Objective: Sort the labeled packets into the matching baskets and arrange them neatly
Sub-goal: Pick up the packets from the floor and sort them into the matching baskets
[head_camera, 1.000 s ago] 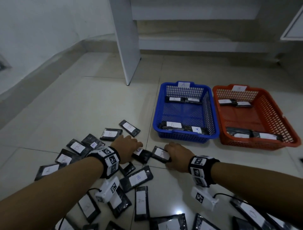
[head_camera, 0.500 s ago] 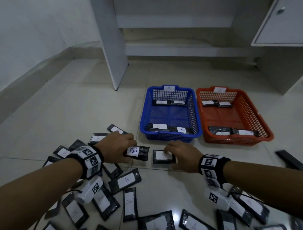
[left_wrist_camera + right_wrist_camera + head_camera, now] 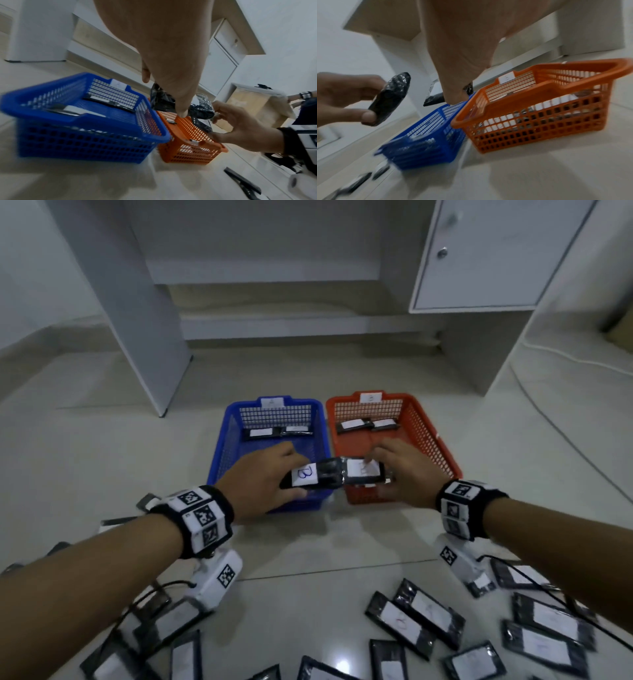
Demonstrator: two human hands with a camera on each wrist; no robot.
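Observation:
My left hand [image 3: 286,475] pinches a black packet [image 3: 308,474] with a white label reading B. It hangs over the near right corner of the blue basket [image 3: 222,446]. My right hand [image 3: 385,472] grips a second black packet [image 3: 361,470] whose label is blurred, above the near left of the orange basket [image 3: 442,446]. The two packets nearly meet end to end. The left wrist view shows the left hand's packet [image 3: 160,98] above both baskets [image 3: 85,121], and the right wrist view shows the right hand's packet [image 3: 435,96] beside the orange basket [image 3: 539,108]. Each basket holds two packets at its far end.
Several loose black packets [image 3: 414,618] lie on the tiled floor near me, left and right. A white desk leg [image 3: 137,320] stands back left and a cabinet with a knob [image 3: 479,251] back right. A white cable [image 3: 565,361] runs along the floor at right.
Both hands have lifted their packets off the floor and carried them forward to above the near edges of the baskets. The head view has swung forward and right.

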